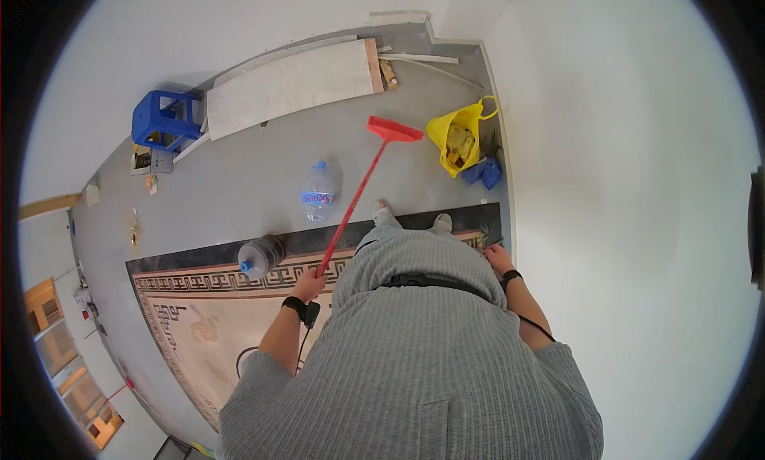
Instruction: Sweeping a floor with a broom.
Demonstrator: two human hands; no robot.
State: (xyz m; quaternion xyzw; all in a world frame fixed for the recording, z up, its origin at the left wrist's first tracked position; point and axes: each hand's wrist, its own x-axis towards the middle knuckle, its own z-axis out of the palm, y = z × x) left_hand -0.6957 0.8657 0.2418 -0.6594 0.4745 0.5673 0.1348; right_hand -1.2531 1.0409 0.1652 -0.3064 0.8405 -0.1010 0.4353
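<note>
My left hand [309,284] is closed around the lower end of the red handle of a broom [358,194]. The broom slants away from me, and its red head [394,129] is on the grey floor, left of a yellow bag. At my right side, my right hand [498,258] hangs close to the wall. Something dark and thin shows by its fingertips, and I cannot tell whether the hand holds it. A clear plastic bottle [318,200] with a blue cap lies left of the handle. Nearer my left hand, a large water jug [261,257] rests at the rug's edge.
A patterned rug [197,316] spreads under and left of me. The open yellow bag [454,138] with items inside and a blue bag [487,173] sit by the right wall [597,161]. Farther off are a pale board [293,86], wood strips [421,59] and a blue plastic stool [167,119].
</note>
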